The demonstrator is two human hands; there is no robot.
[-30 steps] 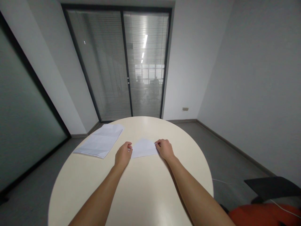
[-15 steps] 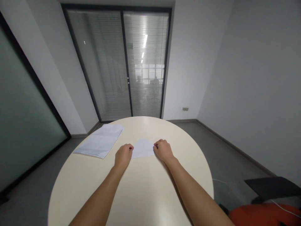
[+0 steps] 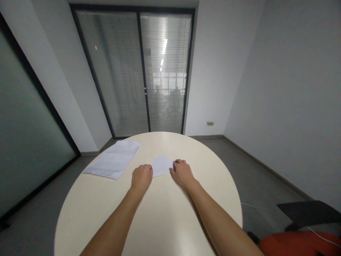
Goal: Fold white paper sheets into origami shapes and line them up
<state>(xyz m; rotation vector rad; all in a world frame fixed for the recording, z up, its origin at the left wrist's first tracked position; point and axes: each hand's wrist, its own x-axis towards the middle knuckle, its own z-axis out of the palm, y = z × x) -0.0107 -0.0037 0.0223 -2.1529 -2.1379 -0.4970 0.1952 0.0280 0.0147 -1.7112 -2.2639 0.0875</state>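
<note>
A small piece of white folded paper (image 3: 162,166) lies on the pale round table, its top coming to a blunt peak. My left hand (image 3: 142,176) is closed at the paper's left edge, with its fingertips curled out of sight. At the opposite edge, my right hand (image 3: 183,172) grips the paper, the thumb on the near side and the fingers bent over the right corner. Both forearms reach in from the bottom of the view.
To the left on the table (image 3: 160,220), a stack of creased white paper sheets (image 3: 113,160) reaches the rim. An orange chair (image 3: 295,243) with a black armrest (image 3: 310,211) stands at lower right. Beyond the table are glass doors (image 3: 166,106) with blinds.
My left hand has turned more palm-down and shifted slightly right. My right hand has moved a little left, its thumb farther over the paper. The paper has tilted slightly.
</note>
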